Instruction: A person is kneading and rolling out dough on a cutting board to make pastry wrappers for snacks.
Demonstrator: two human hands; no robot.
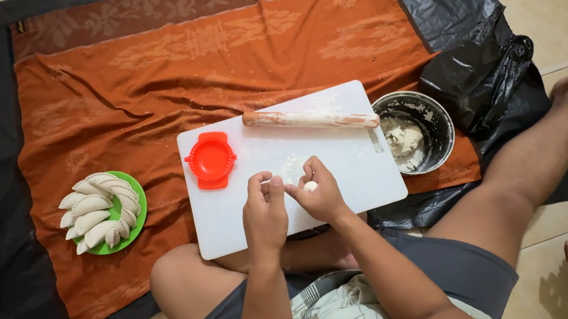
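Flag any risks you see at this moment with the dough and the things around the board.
1. The small dough piece is pinched between the right hand and left hand above the white board; it could slip onto the orange cloth.
2. The rolling pin lies near the board's far edge and might roll off.
3. The dumplings overhang the green plate and could slide off.

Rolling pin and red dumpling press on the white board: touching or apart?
Apart. The head view shows bare board between the rolling pin and the red dumpling press.
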